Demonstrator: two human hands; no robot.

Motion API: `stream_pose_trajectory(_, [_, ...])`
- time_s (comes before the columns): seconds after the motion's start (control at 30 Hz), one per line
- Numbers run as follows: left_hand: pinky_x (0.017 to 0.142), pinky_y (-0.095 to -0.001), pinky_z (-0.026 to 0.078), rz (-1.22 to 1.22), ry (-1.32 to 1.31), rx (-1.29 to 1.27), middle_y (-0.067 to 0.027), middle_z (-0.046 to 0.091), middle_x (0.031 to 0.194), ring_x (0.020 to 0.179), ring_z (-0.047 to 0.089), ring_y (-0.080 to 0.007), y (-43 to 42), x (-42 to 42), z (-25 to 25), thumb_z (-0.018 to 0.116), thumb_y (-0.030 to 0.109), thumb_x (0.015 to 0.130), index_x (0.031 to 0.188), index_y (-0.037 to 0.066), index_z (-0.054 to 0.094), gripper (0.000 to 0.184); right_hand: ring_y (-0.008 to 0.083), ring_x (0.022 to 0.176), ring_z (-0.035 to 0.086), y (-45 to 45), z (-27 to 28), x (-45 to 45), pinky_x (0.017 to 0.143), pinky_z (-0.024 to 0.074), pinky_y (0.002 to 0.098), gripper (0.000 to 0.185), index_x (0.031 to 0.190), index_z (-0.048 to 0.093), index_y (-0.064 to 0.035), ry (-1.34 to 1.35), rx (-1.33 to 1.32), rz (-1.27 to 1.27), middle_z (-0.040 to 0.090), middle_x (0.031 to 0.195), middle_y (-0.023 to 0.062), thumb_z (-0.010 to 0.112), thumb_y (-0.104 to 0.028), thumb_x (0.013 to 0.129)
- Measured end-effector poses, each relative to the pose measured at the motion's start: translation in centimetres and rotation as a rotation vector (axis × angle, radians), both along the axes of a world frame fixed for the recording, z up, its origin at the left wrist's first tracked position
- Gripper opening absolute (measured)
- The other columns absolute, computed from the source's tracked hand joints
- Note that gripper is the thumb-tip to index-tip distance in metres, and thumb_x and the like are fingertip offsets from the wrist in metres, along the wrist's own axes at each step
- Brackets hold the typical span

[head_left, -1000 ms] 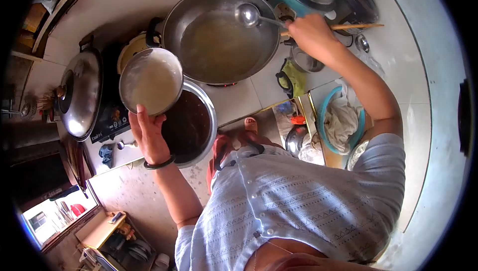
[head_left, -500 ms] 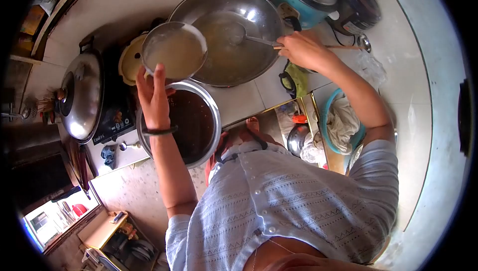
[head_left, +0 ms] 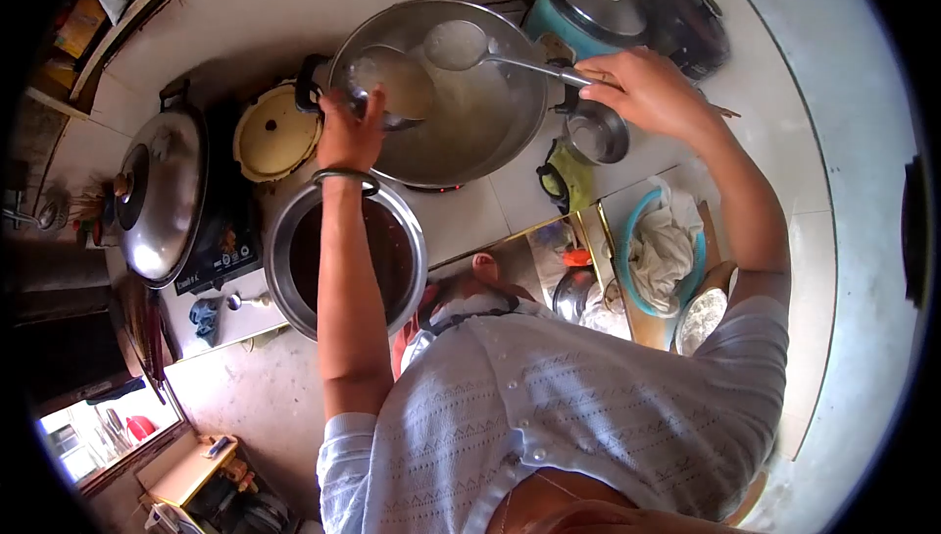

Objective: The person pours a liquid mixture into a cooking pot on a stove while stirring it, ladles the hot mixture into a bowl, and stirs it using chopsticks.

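Left hand (head_left: 353, 132) grips, fingers spread, a tilted bowl (head_left: 400, 120) of murky liquid over the wok (head_left: 520, 132) of cloudy liquid, right hand (head_left: 642, 88) pinches a ladle (head_left: 461, 47) above it, a pot (head_left: 420, 254) nearby holds dark liquid, and the hob's (head_left: 221, 250) white lettering is unreadable.

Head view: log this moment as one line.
left hand: holds bowl over wok | right hand: grips ladle by handle, scoop over wok | pot: dark contents, beside wok

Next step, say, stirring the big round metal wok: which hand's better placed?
Right, most likely. The right hand grips the long-handled metal ladle, its scoop over the wok; the left hand is occupied holding the round metal bowl.
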State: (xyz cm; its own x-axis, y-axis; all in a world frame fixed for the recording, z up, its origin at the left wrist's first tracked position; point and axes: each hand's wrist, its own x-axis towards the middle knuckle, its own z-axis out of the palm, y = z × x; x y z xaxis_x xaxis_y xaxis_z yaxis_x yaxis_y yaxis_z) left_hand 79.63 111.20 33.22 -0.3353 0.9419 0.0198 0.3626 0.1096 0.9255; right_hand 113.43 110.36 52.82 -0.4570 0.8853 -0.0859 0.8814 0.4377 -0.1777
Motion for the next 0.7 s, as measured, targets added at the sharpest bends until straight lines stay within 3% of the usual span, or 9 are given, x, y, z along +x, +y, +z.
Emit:
stream_pose_trajectory(0.03, [0.056,-0.0307,0.058,-0.032,-0.073,-0.046,-0.0206,0.058,0.112,0.080,0.067,-0.0227,0.9,0.7,-0.7,0.069,0.038,0.089,0.129,-0.004,0.031,0.069,0.0351,0.092,0.067,-0.2,1.4,-0.3,0.079,0.0517,0.0391,0.039,0.117,0.064,-0.0006,-0.018,-0.038,0.002,0.069,0.099,0.0201,0.068,-0.025,0.087])
stream_pose_trajectory(0.17, [0.052,-0.0268,0.053,-0.078,-0.468,-0.178,-0.0154,0.062,0.105,0.070,0.070,-0.0231,0.9,4.1,1.3,0.066,0.042,0.089,0.125,-0.003,0.039,0.064,0.0346,0.088,0.068,-0.9,2.6,-0.2,0.078,0.0523,0.0398,0.037,0.116,0.065,-0.0009,-0.054,0.058,0.071,0.069,0.098,0.0193,0.068,-0.025,0.087])
stream_pose_trajectory(0.37, [0.052,-0.0265,0.051,-0.237,-0.628,-0.256,-0.0119,0.067,0.091,0.071,0.072,-0.0231,0.8,4.3,1.4,0.063,0.048,0.090,0.108,0.001,0.057,0.051,0.0318,0.078,0.068,-3.3,2.0,-0.4,0.068,0.0535,0.0400,0.036,0.118,0.065,-0.0067,-0.205,0.294,0.078,0.070,0.095,0.0160,0.070,-0.020,0.084])
stream_pose_trajectory(0.43, [0.053,-0.0267,0.052,-0.251,-0.649,-0.245,-0.0127,0.067,0.090,0.071,0.072,-0.0241,0.5,4.0,1.3,0.063,0.048,0.090,0.107,0.000,0.057,0.052,0.0307,0.074,0.068,-4.2,1.7,-0.2,0.063,0.0531,0.0395,0.039,0.120,0.064,-0.0090,-0.209,0.405,0.083,0.070,0.093,0.0143,0.071,-0.017,0.082])
stream_pose_trajectory(0.53, [0.052,-0.0267,0.052,-0.190,-0.608,-0.225,-0.0144,0.067,0.089,0.072,0.073,-0.0251,0.2,3.5,1.3,0.063,0.046,0.091,0.106,-0.002,0.056,0.051,0.0256,0.067,0.068,-4.8,1.5,0.8,0.059,0.0533,0.0372,0.037,0.119,0.063,-0.0137,-0.216,0.624,0.181,0.066,0.073,0.0072,0.069,-0.023,0.084])
stream_pose_trajectory(0.57, [0.052,-0.0267,0.052,-0.158,-0.583,-0.218,-0.0150,0.068,0.089,0.072,0.073,-0.0254,0.2,3.3,1.2,0.062,0.045,0.092,0.105,-0.003,0.056,0.050,0.0254,0.067,0.068,-4.8,1.3,1.0,0.058,0.0531,0.0366,0.037,0.119,0.063,-0.0139,-0.220,0.618,0.172,0.066,0.073,0.0069,0.069,-0.023,0.084])
stream_pose_trajectory(0.67, [0.049,-0.0269,0.052,-0.167,-0.631,-0.164,-0.0174,0.067,0.089,0.065,0.071,-0.0250,0.6,2.1,0.1,0.066,0.042,0.090,0.126,-0.011,0.033,0.072,0.0256,0.067,0.068,-4.7,0.3,1.4,0.057,0.0527,0.0361,0.037,0.120,0.063,-0.0145,-0.202,0.580,0.138,0.067,0.074,0.0067,0.069,-0.023,0.084])
stream_pose_trajectory(0.7, [0.050,-0.0269,0.052,-0.158,-0.628,-0.149,-0.0173,0.067,0.089,0.065,0.071,-0.0250,0.6,1.6,-0.1,0.066,0.042,0.090,0.127,-0.011,0.032,0.073,0.0263,0.067,0.068,-4.2,-0.5,1.6,0.057,0.0526,0.0368,0.037,0.120,0.063,-0.0146,-0.177,0.555,0.123,0.067,0.074,0.0070,0.069,-0.023,0.084])
